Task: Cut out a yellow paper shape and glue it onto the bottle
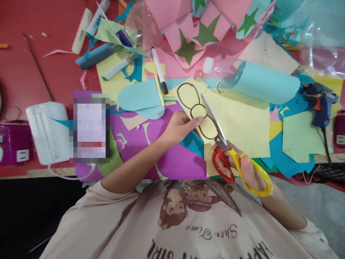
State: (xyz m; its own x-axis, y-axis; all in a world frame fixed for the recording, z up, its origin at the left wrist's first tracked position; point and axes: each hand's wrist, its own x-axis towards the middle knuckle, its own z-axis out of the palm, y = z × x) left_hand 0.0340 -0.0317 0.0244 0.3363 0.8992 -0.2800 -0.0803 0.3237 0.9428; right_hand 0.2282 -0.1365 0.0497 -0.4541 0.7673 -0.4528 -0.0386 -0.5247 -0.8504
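Note:
Between the thumb and fingers of my left hand (pixel 184 126) is a pale yellow paper piece (pixel 188 96) with a bow shape drawn on it in thick black line. My right hand (pixel 249 167) has its fingers through the handles of a pair of scissors (pixel 221 138), one handle red and one yellow. The blades point up and to the left, slightly parted, along the right side of the drawn bow. Below the paper piece lies a larger pale yellow sheet (pixel 242 122). A purple sheet (pixel 183 163) spreads under my left forearm.
A clear bottle wrapped in light blue paper (pixel 269 82) lies at the right, with a blue glue gun (pixel 322 104) beyond it. A black-capped marker (pixel 159 70), pink paper with green stars (pixel 187 46) and paper scraps lie ahead. A phone (pixel 90 129) sits left.

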